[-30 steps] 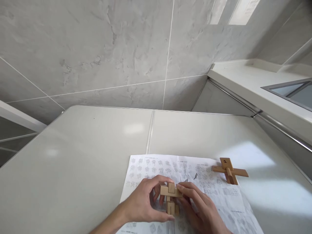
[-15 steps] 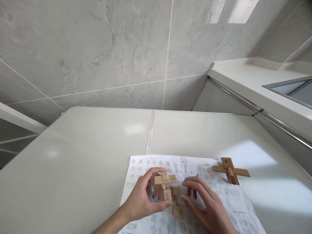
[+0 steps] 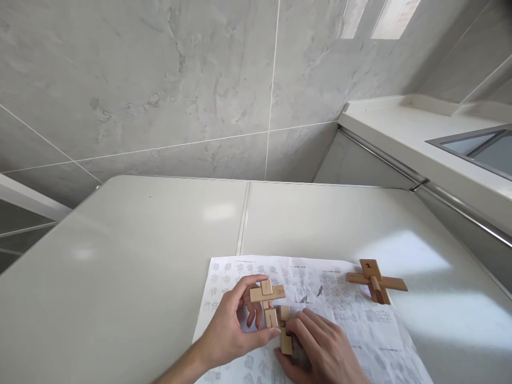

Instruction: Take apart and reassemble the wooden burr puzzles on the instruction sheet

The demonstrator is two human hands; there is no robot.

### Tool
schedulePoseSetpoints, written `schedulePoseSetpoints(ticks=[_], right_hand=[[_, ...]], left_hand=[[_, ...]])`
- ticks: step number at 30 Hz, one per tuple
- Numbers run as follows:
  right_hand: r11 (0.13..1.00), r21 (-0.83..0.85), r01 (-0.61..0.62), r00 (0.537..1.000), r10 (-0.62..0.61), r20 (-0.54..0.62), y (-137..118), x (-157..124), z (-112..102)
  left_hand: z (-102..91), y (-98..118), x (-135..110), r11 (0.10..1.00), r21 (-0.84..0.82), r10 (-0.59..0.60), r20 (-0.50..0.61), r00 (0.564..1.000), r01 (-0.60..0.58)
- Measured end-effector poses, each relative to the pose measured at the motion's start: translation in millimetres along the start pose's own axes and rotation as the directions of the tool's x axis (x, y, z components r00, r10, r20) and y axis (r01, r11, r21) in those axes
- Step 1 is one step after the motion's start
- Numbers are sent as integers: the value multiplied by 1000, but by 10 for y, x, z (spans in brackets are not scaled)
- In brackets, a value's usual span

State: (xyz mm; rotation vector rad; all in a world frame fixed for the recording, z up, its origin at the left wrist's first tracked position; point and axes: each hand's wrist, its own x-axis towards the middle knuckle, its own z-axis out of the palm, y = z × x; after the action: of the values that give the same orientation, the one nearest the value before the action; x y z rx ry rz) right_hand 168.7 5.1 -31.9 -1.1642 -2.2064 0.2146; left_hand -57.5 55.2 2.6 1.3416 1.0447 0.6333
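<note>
My left hand (image 3: 234,328) pinches a small cross of interlocked wooden puzzle pieces (image 3: 275,292) between thumb and fingers, a little above the paper. One end of it bears a dark line mark. Just right of it, a notched wooden puzzle piece (image 3: 286,341) lies near the sheet's middle. Around its right side, my right hand (image 3: 326,344) has curled, with the fingers at its notch and the thumb by its lower end. Under both hands spreads a creased instruction sheet (image 3: 224,266) printed with rows of small diagrams.
Another wooden cross assembly (image 3: 368,268), marked 2, rests on the sheet's right edge. The white table (image 3: 120,266) has a seam (image 3: 244,218) across it. Behind stands a grey tiled wall (image 3: 180,80), and a white counter ledge (image 3: 400,114) is on the right.
My right hand has moved left and down, its fingers closing from apart onto the notched puzzle piece. My left hand still holds its cross in nearly the same pose.
</note>
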Motion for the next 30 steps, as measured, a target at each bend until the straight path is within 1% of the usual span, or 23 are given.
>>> schedulePoseSetpoints(ticks=[3, 6, 8, 10, 17, 23, 30], right_hand=[[1000, 25, -2, 1000, 2, -5, 4, 5, -13], [996, 83, -30, 999, 28, 23, 25, 8, -77], [991, 127, -47, 999, 43, 30, 34, 9, -117], [985, 160, -57, 998, 55, 14, 36, 6, -135], [976, 194, -103, 985, 127, -117, 36, -90, -41], [959, 229, -168, 980, 188, -71, 36, -132, -37], [942, 293, -163, 977, 196, -87, 21, -158, -22]], left_hand=[[6, 29, -3, 1000, 3, -3, 9, 1000, 3], [17, 39, -6, 1000, -8, -2, 23, 1000, 2], [24, 30, -10, 1000, 1, 15, 26, 1000, -15], [29, 14, -15, 999, 30, 38, 23, 999, -39], [40, -52, -10, 982, 149, 112, 40, 993, -117], [46, -24, -12, 960, 236, 140, 59, 988, -150], [25, -36, 2, 915, 302, 234, 138, 962, -266]])
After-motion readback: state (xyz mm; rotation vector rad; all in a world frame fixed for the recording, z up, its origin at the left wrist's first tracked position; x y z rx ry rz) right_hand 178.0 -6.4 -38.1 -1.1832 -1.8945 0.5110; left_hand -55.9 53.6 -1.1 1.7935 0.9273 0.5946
